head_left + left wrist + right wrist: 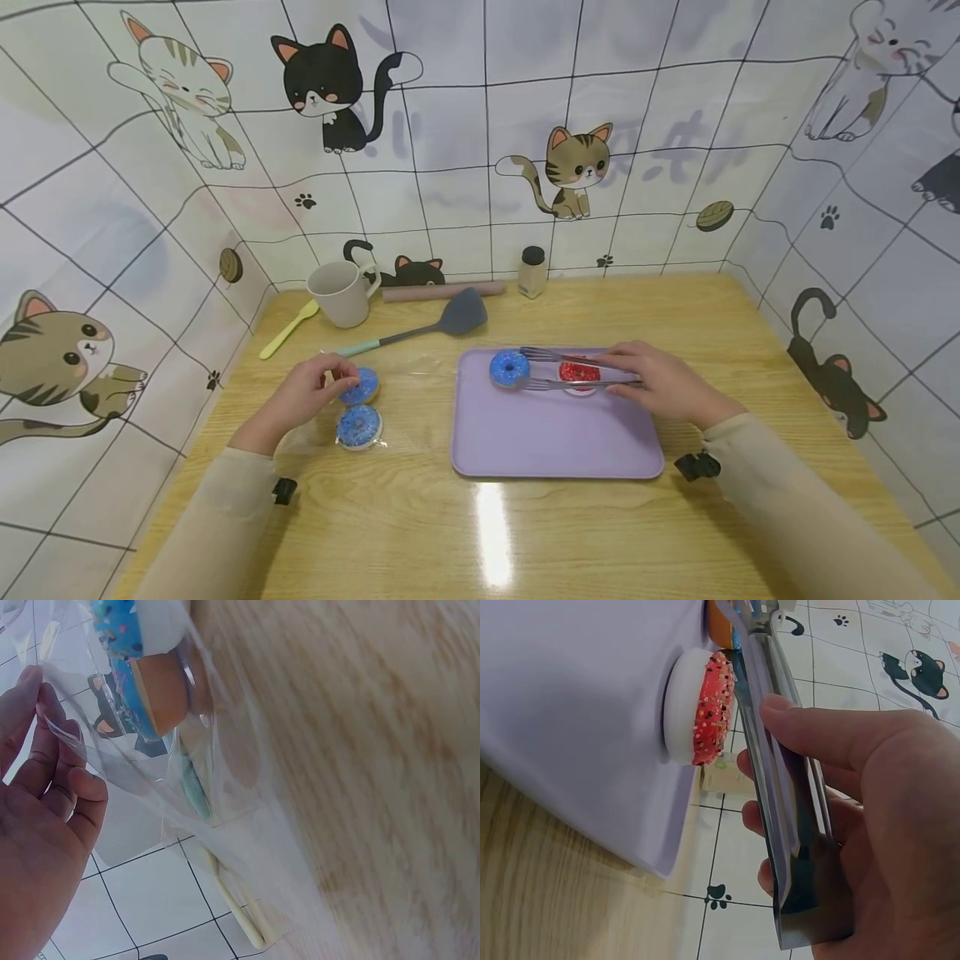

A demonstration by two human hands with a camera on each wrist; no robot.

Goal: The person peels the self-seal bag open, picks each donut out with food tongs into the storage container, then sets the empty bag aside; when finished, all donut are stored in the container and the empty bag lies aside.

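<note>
My left hand (330, 377) pinches the edge of a clear plastic wrapper (150, 787) that holds a blue sprinkled donut (362, 386), the same blue donut (127, 652) showing close up in the left wrist view. A second wrapped blue donut (358, 427) lies just in front of it. My right hand (637, 379) grips metal tongs (570, 371), whose arms reach left across the purple tray (555, 450). An unwrapped blue donut (510, 367) sits between the tong tips. A red sprinkled donut (579, 372) lies on the tray under the tongs (780, 787), beside the red donut (705, 709).
Along the back of the wooden table stand a beige mug (341, 292), a yellow spoon (288, 329), a grey spatula (435, 327), a rolling pin (442, 291) and a small shaker jar (532, 272). Cat-patterned walls close in the table on three sides.
</note>
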